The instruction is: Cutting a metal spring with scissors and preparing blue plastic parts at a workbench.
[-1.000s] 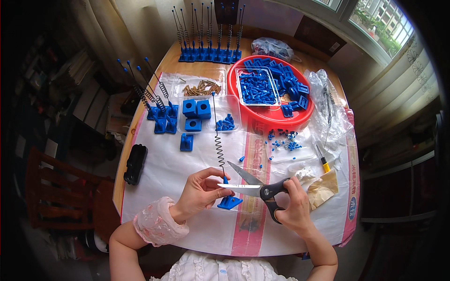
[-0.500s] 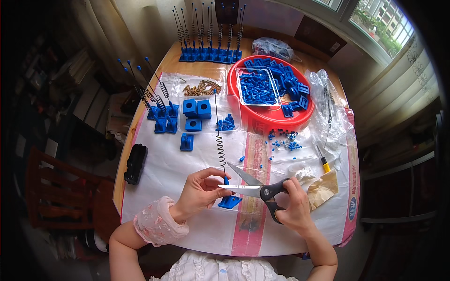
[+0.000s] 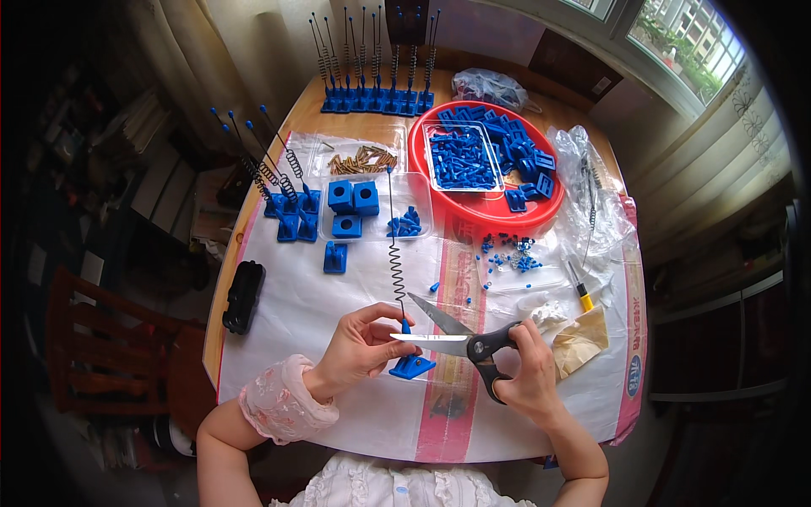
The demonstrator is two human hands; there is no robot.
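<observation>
The left hand (image 3: pixel 359 346) pinches one spring antenna (image 3: pixel 395 253) on its blue base (image 3: pixel 412 366); the right hand (image 3: pixel 525 372) grips one pair of scissors (image 3: pixel 460 342), its two blades spread.

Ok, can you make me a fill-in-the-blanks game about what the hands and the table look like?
1. The right hand holds black-handled ____ with the blades open.
2. The left hand steadies a blue base with a tall wire ____ standing up from it.
3. The big round tray full of blue parts is coloured ____.

Missing words: scissors; spring; red
</observation>
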